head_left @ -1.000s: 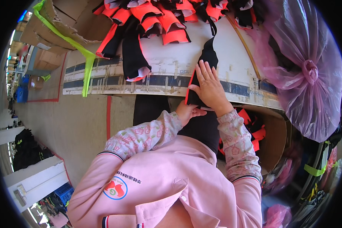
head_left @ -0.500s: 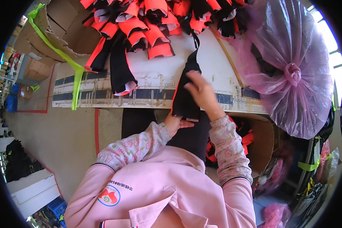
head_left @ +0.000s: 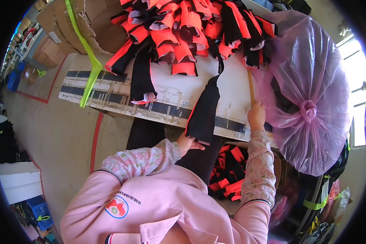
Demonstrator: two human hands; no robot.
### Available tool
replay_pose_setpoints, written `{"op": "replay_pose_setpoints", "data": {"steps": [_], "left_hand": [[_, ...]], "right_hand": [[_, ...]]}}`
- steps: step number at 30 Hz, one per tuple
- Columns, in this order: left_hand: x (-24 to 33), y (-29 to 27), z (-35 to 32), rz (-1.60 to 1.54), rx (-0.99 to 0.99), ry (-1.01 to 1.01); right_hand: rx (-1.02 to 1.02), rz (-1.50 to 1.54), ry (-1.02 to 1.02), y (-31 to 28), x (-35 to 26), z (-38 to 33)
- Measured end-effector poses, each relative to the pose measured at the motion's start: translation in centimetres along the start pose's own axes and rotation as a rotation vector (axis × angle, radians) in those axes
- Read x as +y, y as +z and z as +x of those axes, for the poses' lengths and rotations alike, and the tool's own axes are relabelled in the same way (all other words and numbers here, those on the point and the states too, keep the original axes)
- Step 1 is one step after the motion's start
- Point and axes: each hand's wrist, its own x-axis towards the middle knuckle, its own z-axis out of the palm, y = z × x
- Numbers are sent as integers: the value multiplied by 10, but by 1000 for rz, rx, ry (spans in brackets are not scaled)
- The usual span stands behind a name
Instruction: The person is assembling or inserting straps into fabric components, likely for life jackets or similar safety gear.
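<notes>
A black fabric piece with an orange edge (head_left: pixel 204 112) lies over the front of the table, narrowing to a thin strap at its far end. Its wide near end hangs past the table edge, where my left hand (head_left: pixel 186 144) holds it from below; some fingers show under the hem, the rest are hidden. To the right, my right hand (head_left: pixel 256 116) is closed around the near end of a thin yellowish stick (head_left: pixel 251 87) lying on the tabletop. Beyond is a big heap of orange and black fabric pieces (head_left: pixel 177 36), with one black piece (head_left: pixel 142 77) reaching toward me.
A tied pink plastic bag (head_left: pixel 313 81) bulges over the table's right side. At the far left stands a torn cardboard box (head_left: pixel 61 24) with a neon yellow strip (head_left: pixel 95 67) hanging from it. Below the white table (head_left: pixel 171 87), more orange and black pieces (head_left: pixel 232 162) lie in a box.
My right hand has left the black fabric piece, moved right and closed on the stick. My left hand stays at the piece's near end. The view has shifted.
</notes>
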Motion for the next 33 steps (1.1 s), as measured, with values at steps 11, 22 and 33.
{"op": "replay_pose_setpoints", "data": {"steps": [11,22,33], "left_hand": [[5,7,-4,-34,-10,18],[-2,10,-2,-1,83,9],[1,15,-8,66,33,113]], "right_hand": [[-198,624,56,-27,39,-90],[-706,950,226,-114,51,-346],[-888,1057,410,-117,0,-327]]}}
